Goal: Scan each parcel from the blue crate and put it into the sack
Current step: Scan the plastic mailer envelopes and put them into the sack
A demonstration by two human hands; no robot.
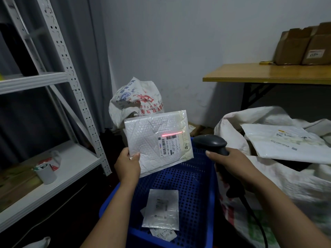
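Above the blue perforated plastic crate [197, 194], the person's left hand [128, 163] holds up a white bubble-padded mailer parcel [150, 138], pinching its lower left corner between thumb and curled fingers. The parcel is tilted, with its printed shipping label [172, 146] facing the viewer. A red scan line [172, 134] crosses the upper edge of that label.

Just right of the crate's far rim, the right hand [229, 162] is clenched round the handle of a black handheld barcode scanner [211, 143], whose head is aimed at the parcel. The scanner's black cable [250, 210] trails down along the crate's right side.

Inside the crate a flat silver-grey parcel [162, 210] lies on the floor, overlapping a smaller white packet [163, 234] nearer the viewer.

Right of the crate and touching it stands a large white woven sack [286, 185], mouth open, with a white poly-bag parcel [279, 142] lying in the opening.

Behind the crate, a second white sack with red and blue print [136, 101] leans at the wall. Left of the crate stands a white metal shelf rack [53, 167] bearing a white cup [46, 173]. Beyond the crate to the right, a wooden-topped table [268, 72] carries brown cardboard boxes [304, 47].
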